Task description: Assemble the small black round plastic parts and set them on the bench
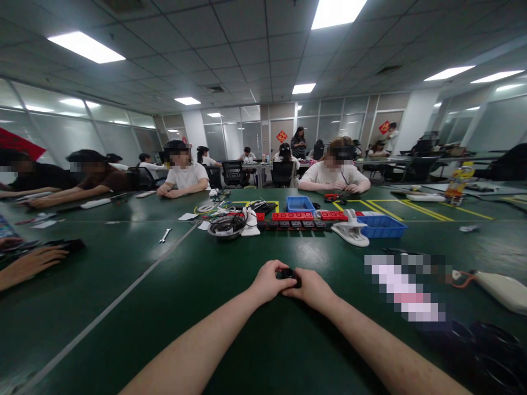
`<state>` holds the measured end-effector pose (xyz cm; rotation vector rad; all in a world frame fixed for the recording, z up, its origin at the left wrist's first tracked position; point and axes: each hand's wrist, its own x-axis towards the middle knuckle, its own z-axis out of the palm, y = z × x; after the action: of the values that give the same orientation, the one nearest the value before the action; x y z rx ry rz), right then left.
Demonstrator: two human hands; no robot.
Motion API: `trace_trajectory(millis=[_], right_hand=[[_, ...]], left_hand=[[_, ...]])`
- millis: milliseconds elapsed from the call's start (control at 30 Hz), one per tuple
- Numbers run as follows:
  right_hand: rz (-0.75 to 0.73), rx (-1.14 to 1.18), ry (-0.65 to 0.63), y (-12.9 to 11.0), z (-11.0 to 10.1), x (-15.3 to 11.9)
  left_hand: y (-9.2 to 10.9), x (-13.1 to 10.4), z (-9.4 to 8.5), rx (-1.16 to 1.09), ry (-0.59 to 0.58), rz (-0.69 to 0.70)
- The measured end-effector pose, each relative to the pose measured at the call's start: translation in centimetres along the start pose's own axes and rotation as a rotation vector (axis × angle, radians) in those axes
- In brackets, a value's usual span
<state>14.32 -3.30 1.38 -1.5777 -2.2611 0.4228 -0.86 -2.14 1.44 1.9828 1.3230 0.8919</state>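
A small black round part (289, 273), with what looks like a hollow top, is held between my two hands just above the green table (197, 307). My left hand (268, 281) closes on it from the left, with thumb and fingers curled around its side. From the other side my right hand (313, 286) grips the same part, its thumb close to the left one. Much of the part is hidden by the fingers, so its exact kind does not show. Several larger black ring-shaped things (496, 343) lie at the lower right, partly blurred.
Ahead are red power sockets (292, 215), blue bins (381, 226), a white clamp (351, 227) and a bowl of dark cable (226, 226). A wrench (165, 236) lies left. On the right is a pale device (503, 289). A co-worker's hand (35, 266) rests at far left; others sit opposite.
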Motion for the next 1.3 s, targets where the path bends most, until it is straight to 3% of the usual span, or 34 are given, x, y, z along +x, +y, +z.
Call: trace_trajectory(millis=[267, 467, 1300], right_hand=[[-0.058, 0.208, -0.182, 1.4, -1.4, 0.3], [-0.128, 0.313, -0.297, 1.5, -1.6, 0.2], [-0.132, 0.327, -0.281, 1.4, -1.4, 0.0]], left_hand=[[0.0, 0.6, -1.7, -0.242, -0.321, -0.033], [-0.5, 0.6, -2.0, -0.295, -0.446, -0.019], [-1.1, 0.7, -1.5, -0.301, -0.433, -0.02]])
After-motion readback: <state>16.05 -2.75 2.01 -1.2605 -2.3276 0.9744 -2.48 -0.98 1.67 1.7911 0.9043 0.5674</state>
